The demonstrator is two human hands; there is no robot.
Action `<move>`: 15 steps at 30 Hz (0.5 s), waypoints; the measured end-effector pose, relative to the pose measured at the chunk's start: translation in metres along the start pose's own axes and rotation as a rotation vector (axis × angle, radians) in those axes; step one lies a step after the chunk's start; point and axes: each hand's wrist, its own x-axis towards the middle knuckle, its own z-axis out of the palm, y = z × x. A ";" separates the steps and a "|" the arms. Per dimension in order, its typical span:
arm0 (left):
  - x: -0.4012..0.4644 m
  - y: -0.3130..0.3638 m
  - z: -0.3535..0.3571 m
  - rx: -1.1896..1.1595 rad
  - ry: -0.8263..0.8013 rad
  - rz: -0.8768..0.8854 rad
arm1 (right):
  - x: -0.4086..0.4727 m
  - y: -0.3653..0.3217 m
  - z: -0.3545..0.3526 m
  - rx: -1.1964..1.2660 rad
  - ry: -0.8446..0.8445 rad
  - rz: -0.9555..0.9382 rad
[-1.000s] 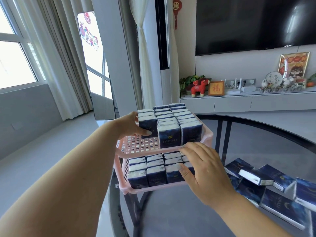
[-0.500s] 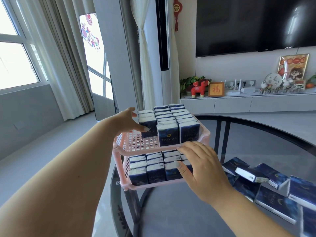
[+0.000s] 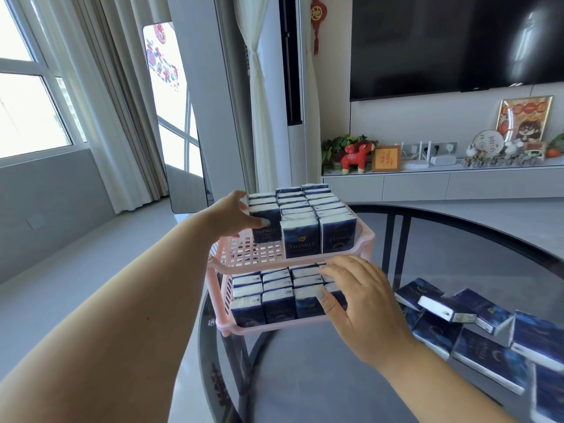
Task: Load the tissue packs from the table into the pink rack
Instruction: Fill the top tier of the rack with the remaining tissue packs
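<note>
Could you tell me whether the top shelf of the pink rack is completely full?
Not full: bare pink grid shows at the top shelf's front left, in front of the tissue packs.

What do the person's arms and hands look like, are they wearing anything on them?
Both forearms are bare, with no sleeves in view. The left hand and right hand wear no gloves, and no rings, watch or bracelet show on what is visible. The fingernails are fairly long with a pale, light polish.
</note>
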 end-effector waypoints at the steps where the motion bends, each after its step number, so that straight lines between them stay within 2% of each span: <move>1: -0.002 0.000 -0.001 0.002 -0.002 0.001 | 0.000 0.000 0.000 0.002 0.002 0.003; 15: -0.019 0.005 -0.015 0.001 -0.004 0.004 | -0.007 -0.003 -0.005 0.013 0.036 -0.009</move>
